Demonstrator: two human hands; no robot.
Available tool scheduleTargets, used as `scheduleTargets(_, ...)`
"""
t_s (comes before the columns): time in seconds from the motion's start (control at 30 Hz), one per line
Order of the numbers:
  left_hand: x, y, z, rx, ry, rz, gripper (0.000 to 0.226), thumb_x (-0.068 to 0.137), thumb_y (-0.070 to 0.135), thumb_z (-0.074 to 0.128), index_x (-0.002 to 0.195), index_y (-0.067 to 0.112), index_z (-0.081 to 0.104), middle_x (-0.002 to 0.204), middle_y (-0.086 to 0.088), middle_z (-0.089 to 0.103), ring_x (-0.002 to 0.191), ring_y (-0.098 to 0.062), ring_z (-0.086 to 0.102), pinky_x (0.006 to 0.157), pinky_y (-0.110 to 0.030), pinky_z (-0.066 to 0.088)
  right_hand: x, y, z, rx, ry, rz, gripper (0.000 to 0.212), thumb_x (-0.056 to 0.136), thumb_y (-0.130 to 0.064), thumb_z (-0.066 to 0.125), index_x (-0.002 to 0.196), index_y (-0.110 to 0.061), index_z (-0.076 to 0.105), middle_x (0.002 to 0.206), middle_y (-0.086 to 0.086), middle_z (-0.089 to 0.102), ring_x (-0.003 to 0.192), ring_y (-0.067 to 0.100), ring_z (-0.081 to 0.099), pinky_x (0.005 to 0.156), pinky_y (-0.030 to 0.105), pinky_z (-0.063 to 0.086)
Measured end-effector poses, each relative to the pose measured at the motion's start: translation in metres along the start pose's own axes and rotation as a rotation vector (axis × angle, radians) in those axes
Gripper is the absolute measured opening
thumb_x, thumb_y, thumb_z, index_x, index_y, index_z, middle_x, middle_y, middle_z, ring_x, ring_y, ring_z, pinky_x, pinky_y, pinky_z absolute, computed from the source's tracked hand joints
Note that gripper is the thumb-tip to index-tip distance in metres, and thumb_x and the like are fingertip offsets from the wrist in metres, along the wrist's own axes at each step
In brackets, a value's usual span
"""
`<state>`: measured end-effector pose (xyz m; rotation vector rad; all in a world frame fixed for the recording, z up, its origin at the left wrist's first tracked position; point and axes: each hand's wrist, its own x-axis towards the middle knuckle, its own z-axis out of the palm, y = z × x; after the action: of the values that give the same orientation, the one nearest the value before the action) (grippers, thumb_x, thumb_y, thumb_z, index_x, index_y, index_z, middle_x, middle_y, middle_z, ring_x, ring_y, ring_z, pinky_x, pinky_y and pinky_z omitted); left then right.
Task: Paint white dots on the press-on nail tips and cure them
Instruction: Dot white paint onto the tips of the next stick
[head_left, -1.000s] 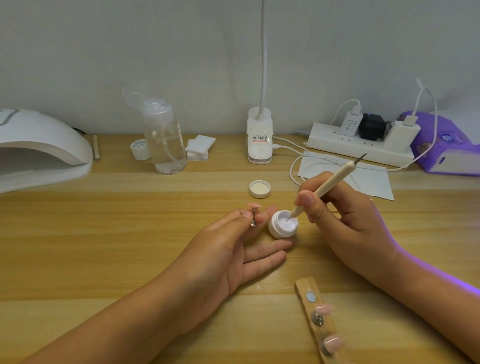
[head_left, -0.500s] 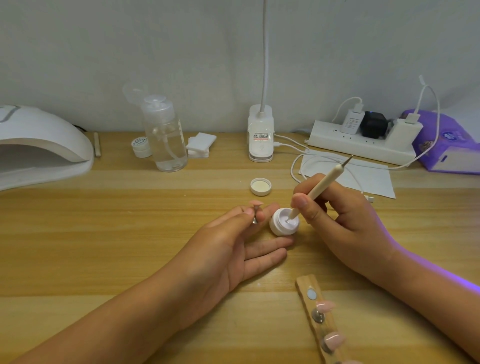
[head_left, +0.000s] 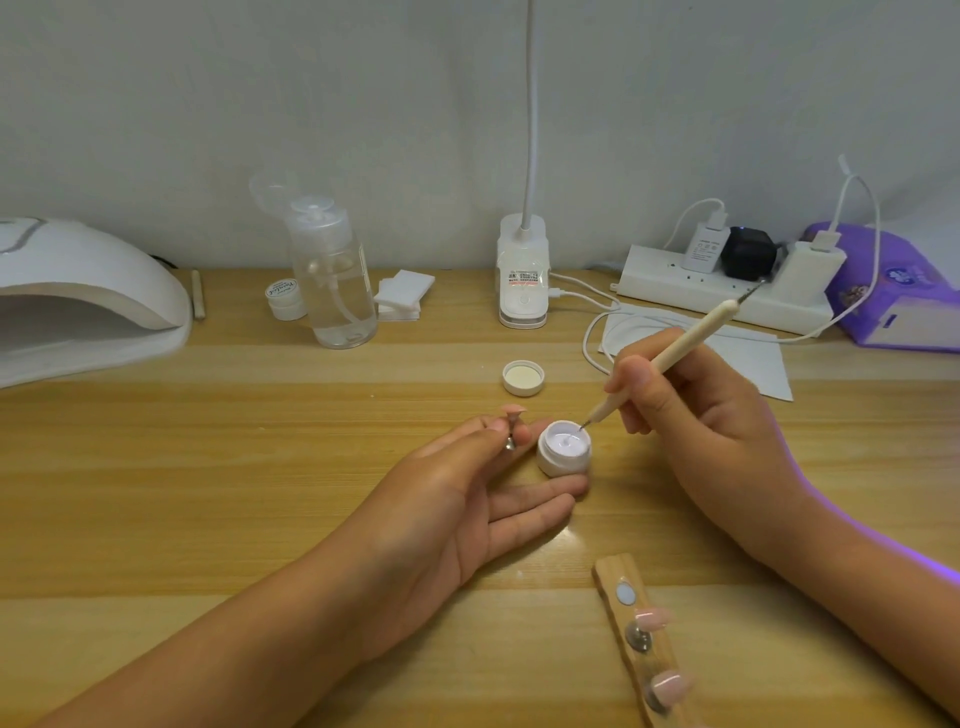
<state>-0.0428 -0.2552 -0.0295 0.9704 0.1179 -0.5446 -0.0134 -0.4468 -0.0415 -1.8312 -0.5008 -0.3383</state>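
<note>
**Dotting pen tip in the white gel pot**

The right hand (head_left: 696, 415) grips a cream-coloured dotting pen (head_left: 675, 353) between thumb and fingers, as one holds a pencil. The pen slants down to the left, and its fine metal point touches the white gel inside the small open gel pot (head_left: 563, 449). The pot stands upright on the wooden desk (head_left: 208, 467), near the middle.

The left hand (head_left: 467, 493) lies just left of the pot, palm turned inward. Its thumb and forefinger pinch a small metal peg (head_left: 510, 439) that carries a pink nail tip (head_left: 514, 411) on top. The other fingers are stretched out along the desk, and the one nearest the pot touches its base.

The pot's lid (head_left: 523, 378) lies upside down behind it. At the near edge, a wooden holder strip (head_left: 641, 639) bears two more pink tips (head_left: 653, 618) on pegs.

The white curing lamp (head_left: 88, 296) sits at the far left. Along the wall stand a clear pump bottle (head_left: 332, 280), a stack of white pads (head_left: 402, 293), a clip lamp base (head_left: 522, 275), a power strip (head_left: 717, 293) and a purple tissue pack (head_left: 893, 296).
</note>
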Motion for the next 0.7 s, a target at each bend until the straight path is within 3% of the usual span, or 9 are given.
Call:
scheduleTargets(0.13,0.001,-0.004,0.002,-0.046,0.090,0.060,0.017,0.100,0.017,0.046,0.093,0.007,0.058,0.113,-0.013,0.070,0.090,-0.040,0.071,0.068,-0.039,0.061,0.005,-0.005,-0.003,0.251,0.111,0.140,0.025,0.090,-0.036,0.051,0.087,-0.015,0.064,0.067,-0.003,0.061,0.064,0.007,0.056,0.063,0.019,0.050)
scheduleTargets(0.2,0.001,-0.010,0.002,0.011,0.183,0.172,0.021,0.096,0.021,0.052,0.084,0.016,0.068,0.109,-0.005,0.071,0.081,-0.025,0.073,0.058,-0.029,0.059,0.006,-0.006,-0.004,0.359,0.129,0.221,0.025,0.083,-0.042,0.056,0.084,-0.021,0.068,0.066,-0.001,0.063,0.064,0.008,0.057,0.062,0.019,0.051)
scheduleTargets(0.27,0.000,-0.016,0.002,0.121,0.240,0.299,0.018,0.082,0.033,0.060,0.071,0.028,0.073,0.093,0.005,0.070,0.065,-0.007,0.066,0.052,-0.020,0.052,0.006,-0.006,-0.005,0.418,0.110,0.281,0.018,0.075,-0.044,0.064,0.079,-0.028,0.071,0.069,0.000,0.064,0.065,0.009,0.058,0.063,0.020,0.052)
scheduleTargets(0.37,-0.001,-0.019,-0.001,0.264,0.182,0.385,0.014,0.071,0.042,0.076,0.075,0.029,0.074,0.070,0.010,0.059,0.050,-0.003,0.046,0.046,-0.014,0.040,0.007,-0.003,-0.006,0.491,0.111,0.363,0.014,0.066,-0.036,0.074,0.076,-0.027,0.069,0.069,0.001,0.063,0.063,0.008,0.056,0.061,0.019,0.051)
scheduleTargets(0.5,-0.001,-0.020,-0.004,0.392,0.085,0.373,0.032,0.064,0.048,0.074,0.085,0.024,0.077,0.063,0.013,0.055,0.050,-0.001,0.044,0.048,-0.012,0.037,0.007,0.000,-0.005,0.574,0.089,0.458,0.021,0.067,-0.032,0.075,0.073,-0.018,0.060,0.060,-0.001,0.055,0.055,0.007,0.050,0.054,0.017,0.046)
scheduleTargets(0.6,-0.001,-0.021,-0.002,0.383,0.033,0.370,0.018,0.071,0.033,0.083,0.086,0.023,0.078,0.071,0.010,0.066,0.058,0.000,0.055,0.054,-0.013,0.045,0.008,-0.001,-0.006,0.608,0.082,0.487,0.018,0.069,-0.030,0.073,0.069,-0.020,0.058,0.059,-0.002,0.053,0.055,0.006,0.048,0.054,0.017,0.045)
scheduleTargets(0.7,-0.004,-0.020,-0.001,0.363,-0.004,0.374,0.019,0.071,0.026,0.072,0.087,0.020,0.078,0.073,0.005,0.068,0.061,-0.002,0.057,0.058,-0.013,0.048,0.009,-0.005,-0.009,0.645,0.113,0.488,0.016,0.072,-0.022,0.069,0.070,-0.019,0.054,0.060,-0.003,0.047,0.055,0.006,0.045,0.054,0.019,0.045)
